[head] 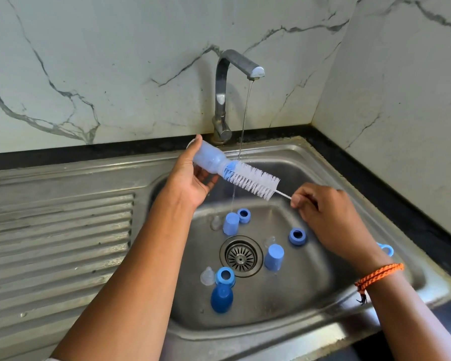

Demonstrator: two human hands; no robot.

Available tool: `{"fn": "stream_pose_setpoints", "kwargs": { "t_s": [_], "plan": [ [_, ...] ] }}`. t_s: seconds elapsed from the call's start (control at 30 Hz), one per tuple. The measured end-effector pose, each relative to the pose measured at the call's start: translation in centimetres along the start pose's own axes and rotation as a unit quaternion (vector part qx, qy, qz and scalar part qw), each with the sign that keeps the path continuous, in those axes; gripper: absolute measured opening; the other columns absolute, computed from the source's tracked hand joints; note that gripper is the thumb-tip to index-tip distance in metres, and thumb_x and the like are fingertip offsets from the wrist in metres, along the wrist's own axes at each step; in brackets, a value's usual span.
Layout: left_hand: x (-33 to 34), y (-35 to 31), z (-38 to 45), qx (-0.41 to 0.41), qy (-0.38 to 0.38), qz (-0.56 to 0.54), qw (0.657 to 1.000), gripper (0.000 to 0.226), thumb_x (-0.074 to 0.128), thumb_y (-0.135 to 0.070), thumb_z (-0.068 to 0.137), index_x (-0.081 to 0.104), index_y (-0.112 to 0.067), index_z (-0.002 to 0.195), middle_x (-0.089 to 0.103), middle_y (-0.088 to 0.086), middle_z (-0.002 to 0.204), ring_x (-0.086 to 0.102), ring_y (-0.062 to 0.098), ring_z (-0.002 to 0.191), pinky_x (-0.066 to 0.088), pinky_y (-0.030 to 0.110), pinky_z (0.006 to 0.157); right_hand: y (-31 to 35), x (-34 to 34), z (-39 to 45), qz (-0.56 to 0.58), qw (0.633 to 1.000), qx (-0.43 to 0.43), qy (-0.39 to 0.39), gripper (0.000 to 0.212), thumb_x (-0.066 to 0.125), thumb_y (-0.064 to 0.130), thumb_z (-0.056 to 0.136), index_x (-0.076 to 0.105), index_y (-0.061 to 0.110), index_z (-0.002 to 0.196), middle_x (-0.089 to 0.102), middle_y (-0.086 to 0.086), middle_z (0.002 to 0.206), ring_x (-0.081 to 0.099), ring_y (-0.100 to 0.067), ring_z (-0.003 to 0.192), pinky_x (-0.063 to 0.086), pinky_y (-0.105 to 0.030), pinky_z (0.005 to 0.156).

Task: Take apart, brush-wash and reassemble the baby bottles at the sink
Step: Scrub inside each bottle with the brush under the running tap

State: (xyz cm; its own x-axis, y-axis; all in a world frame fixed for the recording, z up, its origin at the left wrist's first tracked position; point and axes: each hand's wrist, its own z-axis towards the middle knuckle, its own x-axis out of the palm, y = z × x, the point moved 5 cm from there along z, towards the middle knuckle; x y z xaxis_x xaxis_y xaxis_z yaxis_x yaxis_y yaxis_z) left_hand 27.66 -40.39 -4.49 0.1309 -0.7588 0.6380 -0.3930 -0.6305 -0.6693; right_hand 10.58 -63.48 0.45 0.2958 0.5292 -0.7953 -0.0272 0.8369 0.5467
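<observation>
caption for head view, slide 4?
Left hand holds bottle; right hand works brush at its mouth over sink.

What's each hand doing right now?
Left hand: grips the translucent plastic baby bottle.
Right hand: pinches the white bristled bottle brush by its wire handle.

Bright, even daylight, soft and diffuse; source not visible, no hard-edged shadows. Marble wall (115, 74) behind the faucet (223, 100) evenly lit, slightly washed out. Faint soft shadow of the faucet on the wall just right of its neck. Sink basin (310, 282) below the faucet reads darker, with dull smeared highlights on the steel; brighter glare streaks on the drainboard ridges (63, 243) left of it and on the near rim. Wide-angle bowing: counter edge behind the faucet curves, forearms stretch toward the bottom corners. Overall slightly soft, compression smear; brush bristles (253, 182) under the faucet a bit blurred. Water stream (245, 113) thin, semi-transparent.
</observation>
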Motion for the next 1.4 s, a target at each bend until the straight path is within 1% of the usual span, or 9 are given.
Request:
{"fn": "stream_pose_setpoints", "kwargs": {
  "t_s": [0.1,0.23,0.43,0.6,0.77,1.0,1.1,1.23,1.4],
  "plan": [
    [-0.1,-0.3,0.0,0.011,-0.012,0.006,1.0,0.05,0.086,-0.041,0.082,0.064,-0.014,0.117,0.076,0.01,0.112,0.074,0.025,0.102,0.061,0.038,0.086,0.6,-0.7,0.0,0.023,0.998,-0.003,-0.066,0.016,0.084,0.023,0.087,0.069,0.023,0.082,0.066,0.007,0.069,0.06,-0.013,0.072,0.045,-0.021,0.062],
    [-0.1,-0.7,-0.3,0.03,-0.022,0.013,0.999,0.042,0.085,-0.04,0.084,0.063,-0.016,0.11,0.076,0.011,0.109,0.074,0.023,0.097,0.06,0.035,0.082,1.1,-1.2,0.0,0.02,0.992,-0.022,-0.125,0.024,0.087,0.014,0.084,0.066,0.021,0.073,0.062,0.007,0.069,0.058,-0.014,0.069,0.044,-0.024,0.058],
    [0.7,-0.9,-0.7,0.038,0.027,-0.035,0.998,0.03,0.061,-0.028,0.099,0.062,-0.013,0.126,0.074,0.015,0.117,0.072,0.03,0.107,0.059,0.042,0.087,0.5,-0.7,0.1,0.035,0.996,0.0,-0.086,0.024,0.083,0.019,0.089,0.065,0.02,0.073,0.062,0.004,0.06,0.059,-0.018,0.059,0.045,-0.029,0.056],
    [0.9,-1.4,-1.1,0.03,0.048,-0.073,0.996,0.022,0.042,-0.02,0.102,0.054,-0.012,0.118,0.068,0.014,0.123,0.071,0.032,0.107,0.058,0.05,0.09,0.7,0.2,0.1,0.035,0.998,-0.006,-0.046,0.02,0.076,0.027,0.096,0.068,0.021,0.079,0.063,0.004,0.061,0.059,-0.015,0.063,0.043,-0.024,0.054],
    [1.0,-2.5,-1.2,0.028,0.027,-0.025,0.999,0.052,0.061,-0.048,0.098,0.055,-0.013,0.135,0.06,0.011,0.117,0.067,0.029,0.103,0.061,0.052,0.09,0.5,-0.1,0.1,-0.004,0.999,-0.01,-0.049,0.02,0.077,0.03,0.094,0.066,0.025,0.079,0.064,0.008,0.065,0.059,-0.011,0.066,0.046,-0.03,0.056],
    [-0.3,-1.4,-0.8,0.0,-0.063,-0.031,0.998,0.041,0.082,-0.032,0.089,0.062,-0.01,0.118,0.045,0.01,0.114,0.046,0.015,0.073,0.064,0.034,0.068,1.0,0.1,0.0,-0.026,0.998,-0.034,-0.051,0.021,0.08,0.027,0.093,0.063,0.028,0.08,0.063,0.01,0.066,0.06,-0.009,0.066,0.052,-0.038,0.059],
    [-0.4,-1.4,-1.0,0.001,-0.065,0.02,0.998,0.051,0.088,-0.041,0.081,0.064,-0.014,0.116,0.058,0.008,0.116,0.055,0.017,0.08,0.061,0.03,0.063,1.2,-0.1,-0.1,-0.043,0.997,-0.04,-0.053,0.024,0.081,0.026,0.091,0.061,0.03,0.078,0.061,0.012,0.067,0.059,-0.008,0.066,0.05,-0.036,0.057],
    [-0.6,-1.6,-1.0,0.019,-0.074,0.099,0.992,0.066,0.09,-0.053,0.073,0.063,-0.021,0.123,0.071,0.007,0.116,0.067,0.022,0.094,0.061,0.034,0.07,1.5,-0.3,-0.2,-0.071,0.995,-0.042,-0.064,0.027,0.082,0.025,0.089,0.058,0.029,0.076,0.059,0.012,0.067,0.057,-0.007,0.066,0.048,-0.037,0.056],
    [-0.5,-1.6,-0.8,0.051,-0.08,0.133,0.987,0.062,0.088,-0.043,0.08,0.057,-0.021,0.129,0.076,0.007,0.115,0.075,0.027,0.102,0.061,0.04,0.078,1.8,-0.4,-0.3,-0.091,0.992,-0.037,-0.074,0.026,0.081,0.023,0.089,0.058,0.027,0.078,0.057,0.014,0.067,0.055,-0.01,0.067,0.048,-0.038,0.056]
  ]
}}
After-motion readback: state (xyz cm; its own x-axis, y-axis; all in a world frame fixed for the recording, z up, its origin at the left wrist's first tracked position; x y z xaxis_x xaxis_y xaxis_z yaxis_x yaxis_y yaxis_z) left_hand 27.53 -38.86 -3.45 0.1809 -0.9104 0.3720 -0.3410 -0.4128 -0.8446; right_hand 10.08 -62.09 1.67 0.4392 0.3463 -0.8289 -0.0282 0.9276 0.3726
